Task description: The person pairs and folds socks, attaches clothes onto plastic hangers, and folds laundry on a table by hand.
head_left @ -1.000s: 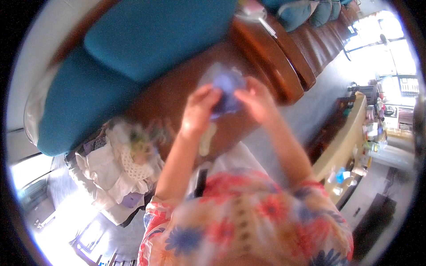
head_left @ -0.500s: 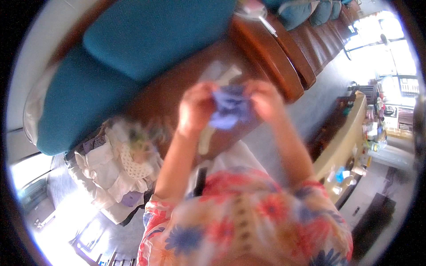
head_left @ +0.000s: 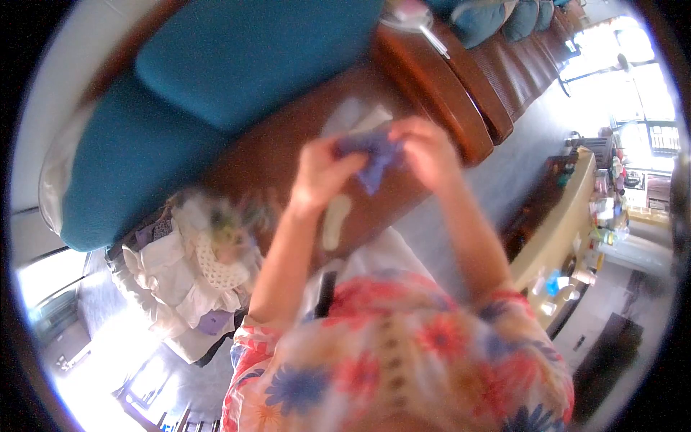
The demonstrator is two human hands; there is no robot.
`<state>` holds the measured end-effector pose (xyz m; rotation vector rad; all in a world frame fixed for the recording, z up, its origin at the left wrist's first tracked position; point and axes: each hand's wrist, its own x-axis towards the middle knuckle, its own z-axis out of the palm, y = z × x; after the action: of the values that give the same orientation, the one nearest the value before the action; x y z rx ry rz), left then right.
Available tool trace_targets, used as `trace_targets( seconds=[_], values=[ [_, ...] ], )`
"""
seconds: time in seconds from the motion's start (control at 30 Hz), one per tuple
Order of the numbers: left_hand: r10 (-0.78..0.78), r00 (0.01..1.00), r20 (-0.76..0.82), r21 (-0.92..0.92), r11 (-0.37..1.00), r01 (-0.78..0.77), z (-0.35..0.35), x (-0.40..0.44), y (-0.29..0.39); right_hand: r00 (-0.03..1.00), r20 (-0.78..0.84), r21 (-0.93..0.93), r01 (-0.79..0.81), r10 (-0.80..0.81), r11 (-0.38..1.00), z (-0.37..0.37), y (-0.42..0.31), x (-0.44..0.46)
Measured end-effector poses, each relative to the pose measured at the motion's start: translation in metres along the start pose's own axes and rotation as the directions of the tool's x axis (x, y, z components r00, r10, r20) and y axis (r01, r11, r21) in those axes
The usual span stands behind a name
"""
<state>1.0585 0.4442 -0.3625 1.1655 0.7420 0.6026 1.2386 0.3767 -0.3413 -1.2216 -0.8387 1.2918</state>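
A small, crumpled purple cloth [head_left: 373,160] is stretched between my two hands over the brown sofa seat; blur hides what kind of garment it is. My left hand [head_left: 322,173] is closed on its left side, thumb pointing inward across it. At the upper right edge, my right hand [head_left: 430,153] pinches the fabric, its fingers bent and slightly smeared by motion. Beneath and beyond the hands lie a pale, sock-like strip [head_left: 336,222] and another whitish piece of cloth [head_left: 376,117], both on the seat.
Blue cushions [head_left: 216,65] line the sofa's back. At lower left sits a heap of white and purple laundry [head_left: 173,270]. The sofa's brown armrest [head_left: 432,93] carries a clear dish [head_left: 407,16] with a white handle. Rightward stands a long, cluttered yellowish counter [head_left: 554,237].
The purple cloth has turned and bunched up, its lower part now narrower. My left thumb has come across it, and my right hand has shifted slightly inward and up.
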Motion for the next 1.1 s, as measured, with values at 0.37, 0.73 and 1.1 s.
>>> trace_targets(
  seconds=[0.37,0.73,1.1],
  values=[
    [0.158,0.984,-0.078,0.05,0.987,-0.155,0.006,0.007,-0.004,0.998,-0.032,-0.31,0.042,-0.054,0.95,0.014,-0.002,-0.004],
    [-0.058,0.992,0.114,-0.34,0.936,0.094,-0.002,0.009,-0.021,0.976,-0.131,-0.251,0.139,-0.176,0.958,0.012,0.001,-0.004],
    [-0.072,0.939,0.336,-0.707,0.639,0.302,0.008,-0.007,0.021,0.81,0.055,-0.768,0.408,-0.584,0.494,0.017,0.009,-0.017]
  ],
)
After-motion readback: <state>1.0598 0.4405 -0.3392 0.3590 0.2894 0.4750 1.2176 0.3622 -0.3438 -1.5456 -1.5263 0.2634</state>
